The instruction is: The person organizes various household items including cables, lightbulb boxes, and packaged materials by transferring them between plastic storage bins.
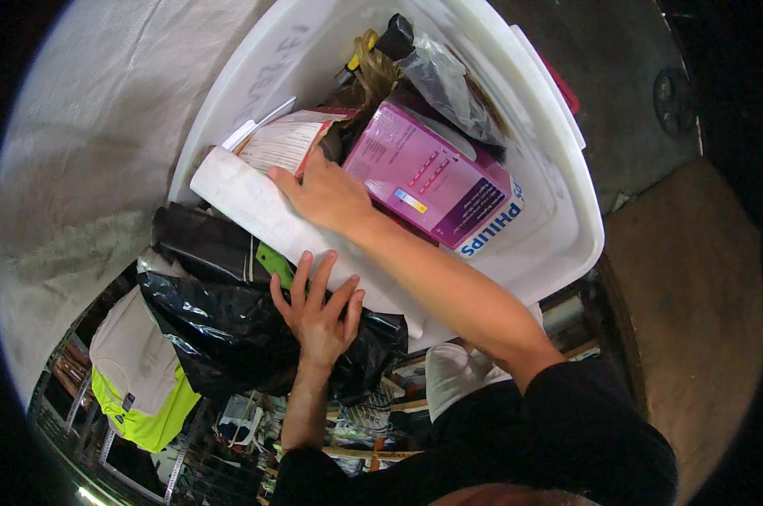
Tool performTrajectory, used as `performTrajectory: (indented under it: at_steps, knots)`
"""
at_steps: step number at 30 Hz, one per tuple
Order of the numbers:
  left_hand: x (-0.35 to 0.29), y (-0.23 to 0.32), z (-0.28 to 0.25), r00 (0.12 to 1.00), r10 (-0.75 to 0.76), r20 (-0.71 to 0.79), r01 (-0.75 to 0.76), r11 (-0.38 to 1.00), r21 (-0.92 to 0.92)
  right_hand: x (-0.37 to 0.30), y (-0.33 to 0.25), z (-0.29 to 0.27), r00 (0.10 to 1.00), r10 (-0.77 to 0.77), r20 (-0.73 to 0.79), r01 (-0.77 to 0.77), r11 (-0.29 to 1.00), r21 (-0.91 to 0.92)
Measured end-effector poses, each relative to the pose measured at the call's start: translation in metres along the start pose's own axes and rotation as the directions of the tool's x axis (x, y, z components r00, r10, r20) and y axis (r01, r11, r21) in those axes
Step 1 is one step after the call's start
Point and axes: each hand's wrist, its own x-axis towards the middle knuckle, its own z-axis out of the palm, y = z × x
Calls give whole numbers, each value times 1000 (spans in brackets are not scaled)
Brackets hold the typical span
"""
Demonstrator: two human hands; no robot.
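My left hand (318,320) is open, its fingers spread over a black plastic bag (221,325) with fingertips on a white roll of sheet material (229,190). Over the roll's far side, inside a white plastic bin (558,219), lies my right hand (331,194). Its thumb rests on the roll, apart from a forefinger that touches a printed paper booklet (284,145); the other fingertips are hidden. Beside my right hand sits a pink and purple box (423,169). My right forearm crosses the bin's near part and the roll.
Deeper in the bin are a clear plastic bag (453,88) and a brown coiled item (377,72). A black case (204,240) and a green item (273,263) lie against the roll. Left of these hangs a beige and lime-yellow garment (141,371). Brown board (693,304) stands at right.
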Motion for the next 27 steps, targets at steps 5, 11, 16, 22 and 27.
performTrajectory:
  at_steps: [5,11,16,22,27]
  knots:
    - [-5,-9,4,1000,2,6,-2,1000,-17,-26,-11,-21,980,-179,82,181,652,-736]
    - [-1,-8,2,1000,0,15,2,997,-76,-29,27,-73,902,-391,184,187,-33,-982]
    - [-5,-11,6,999,-15,35,17,998,-60,-48,11,-114,892,-426,151,184,37,-982]
    - [-1,-11,5,998,-5,62,8,999,-46,-34,7,-135,868,-418,270,267,-66,-961]
    - [1,-12,5,999,2,35,0,999,-35,4,14,-149,843,-435,317,335,-38,-941]
